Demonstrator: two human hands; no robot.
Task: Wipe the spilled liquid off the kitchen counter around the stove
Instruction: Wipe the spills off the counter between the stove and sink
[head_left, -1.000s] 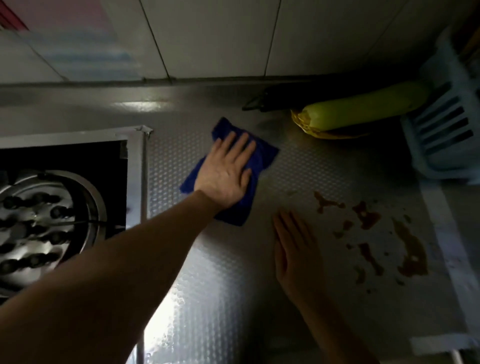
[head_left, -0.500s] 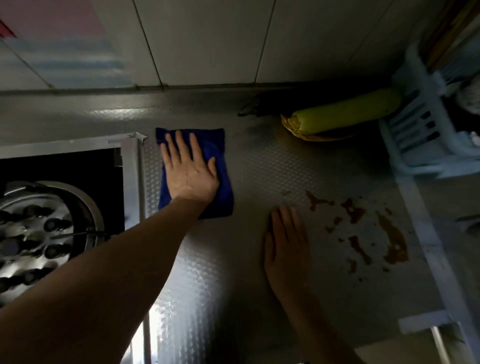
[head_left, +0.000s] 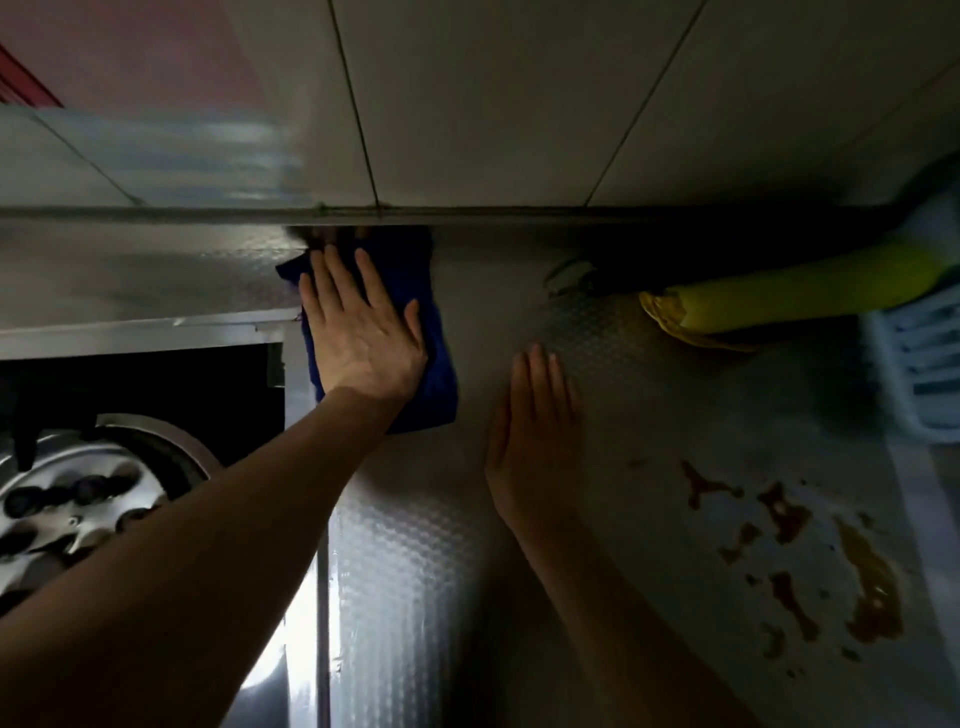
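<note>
Both of my hands were flat on the counter: my left hand (head_left: 363, 338) lay spread, fingers unclenched, pressing the folded dark blue microfibre cloth (head_left: 415, 332) against the embossed grey metal counter (head_left: 405, 597), while my right hand (head_left: 535, 441) rested palm down just beside it, grasping nothing. That cloth sat by the far right corner of the black recessed gas stove (head_left: 130, 452), its far edge reaching up to the pale tiled wall (head_left: 493, 104). Out to the right, well apart from the cloth, lay the spilled liquid (head_left: 789, 561), a scatter of brown blotches and small drops with one longer amber streak near the counter's right edge. Beyond it, a green corn cob in its husk (head_left: 805, 296) lay against a light blue slatted plastic basket (head_left: 919, 374). I judged that the spill itself had not been wiped yet. Dragging the cloth through it in one broad sweep could have smeared it wider or pushed it under the basket, and the embossed dimples might have held residue. My bare right wrist, near the nearest blotch, risked picking up the stain.
</note>
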